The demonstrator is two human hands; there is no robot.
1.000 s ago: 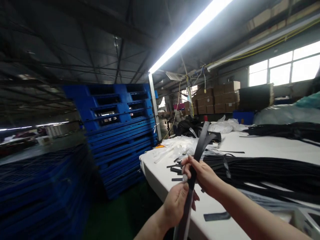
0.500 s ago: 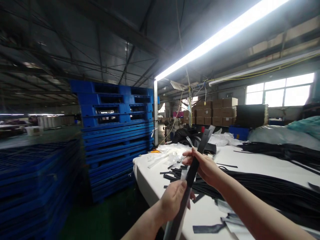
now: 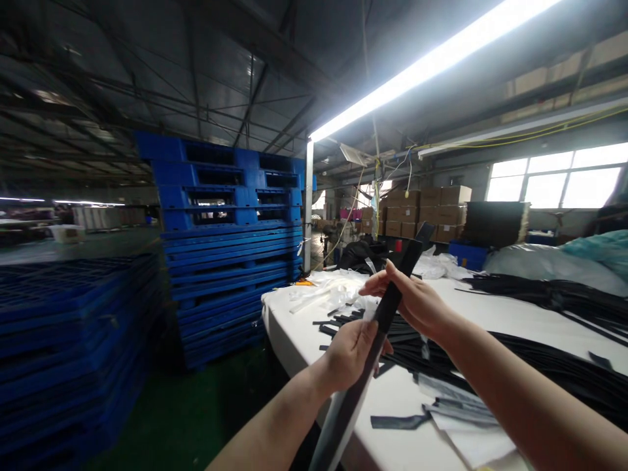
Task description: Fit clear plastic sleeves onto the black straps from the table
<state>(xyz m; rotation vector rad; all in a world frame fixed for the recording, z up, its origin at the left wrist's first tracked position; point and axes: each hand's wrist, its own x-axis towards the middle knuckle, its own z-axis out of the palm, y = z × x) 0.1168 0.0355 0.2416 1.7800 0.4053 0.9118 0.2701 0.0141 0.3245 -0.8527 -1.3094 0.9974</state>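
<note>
A long, flat black strip [image 3: 391, 307] slants up and away in front of me, its lower part greyish and shiny, as if under clear film. My left hand [image 3: 350, 353] is closed around its middle, thumb on top, with a bit of clear plastic showing beside the thumb. Higher up, my right hand [image 3: 424, 306] holds the strip between thumb and fingers, the fingertips reaching past its left side. Below the hands, a bundle of black strips [image 3: 510, 350] lies across the white table [image 3: 412, 451]. A short black piece [image 3: 397, 422] rests near the front edge.
Blue pallets [image 3: 235, 261] stand stacked left of the table, with a lower stack [image 3: 73, 340] nearer. Clear plastic [image 3: 328, 288] lies at the table's far left corner. More black strips [image 3: 544, 291] lie at the back right. Cardboard boxes [image 3: 426, 209] are piled beyond.
The view has tilted down slightly. Both hands and the held strip sit a little higher and farther right in the picture. Both hands still hold the strip.
</note>
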